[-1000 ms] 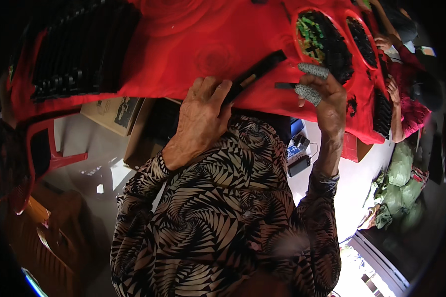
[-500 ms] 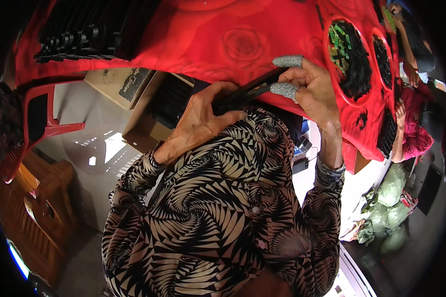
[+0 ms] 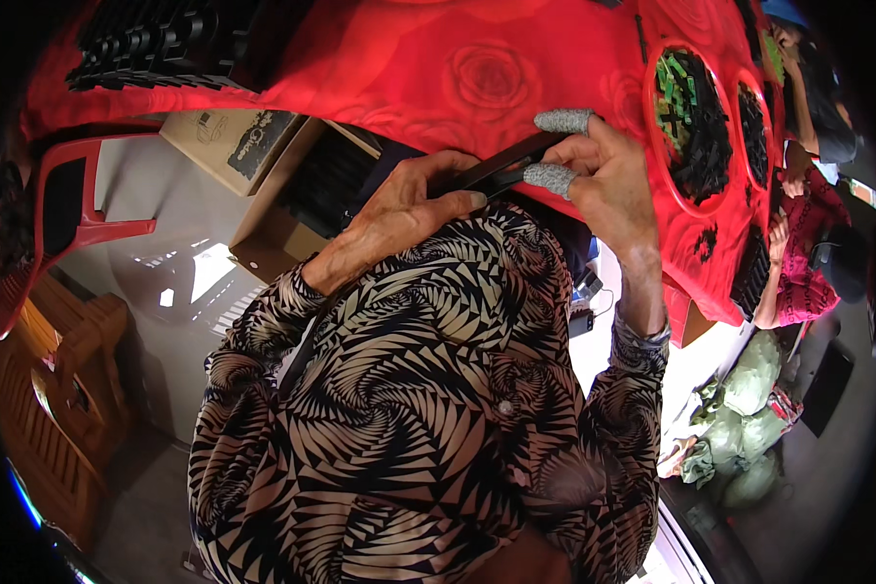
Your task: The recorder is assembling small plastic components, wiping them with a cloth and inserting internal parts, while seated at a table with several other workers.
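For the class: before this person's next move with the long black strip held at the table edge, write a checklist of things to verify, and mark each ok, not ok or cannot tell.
1. Left hand grips the long black strip: ok.
2. Right hand pinches the strip's far end: ok.
3. Grey knitted finger covers sit on the right thumb and forefinger: ok.
4. Strip lies over the red rose-patterned tablecloth: ok.
5. Red round basin of black and green parts stands close to the right hand: ok.
6. Strip undamaged: cannot tell.

Head-worn fisheye, steeply downward, close.
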Action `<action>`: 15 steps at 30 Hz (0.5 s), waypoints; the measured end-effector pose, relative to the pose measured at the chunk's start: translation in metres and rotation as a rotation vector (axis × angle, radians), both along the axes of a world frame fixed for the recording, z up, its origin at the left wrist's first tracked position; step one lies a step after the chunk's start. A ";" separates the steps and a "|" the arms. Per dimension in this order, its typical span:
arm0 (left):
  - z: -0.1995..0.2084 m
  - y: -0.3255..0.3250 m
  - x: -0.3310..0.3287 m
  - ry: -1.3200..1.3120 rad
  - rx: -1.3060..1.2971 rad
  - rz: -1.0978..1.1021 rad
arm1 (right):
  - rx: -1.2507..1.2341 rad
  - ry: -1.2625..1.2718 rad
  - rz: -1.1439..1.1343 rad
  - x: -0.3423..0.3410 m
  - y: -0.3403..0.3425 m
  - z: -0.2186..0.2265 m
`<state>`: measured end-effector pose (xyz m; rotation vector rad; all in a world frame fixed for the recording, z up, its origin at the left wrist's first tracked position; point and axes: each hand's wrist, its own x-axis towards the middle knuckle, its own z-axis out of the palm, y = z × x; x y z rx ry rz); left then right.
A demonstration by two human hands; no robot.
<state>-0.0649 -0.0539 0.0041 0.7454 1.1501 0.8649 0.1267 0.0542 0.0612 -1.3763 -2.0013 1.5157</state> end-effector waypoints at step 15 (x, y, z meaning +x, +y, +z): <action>-0.017 0.002 -0.002 -0.057 0.059 -0.034 | 0.026 -0.041 0.000 -0.004 -0.002 0.002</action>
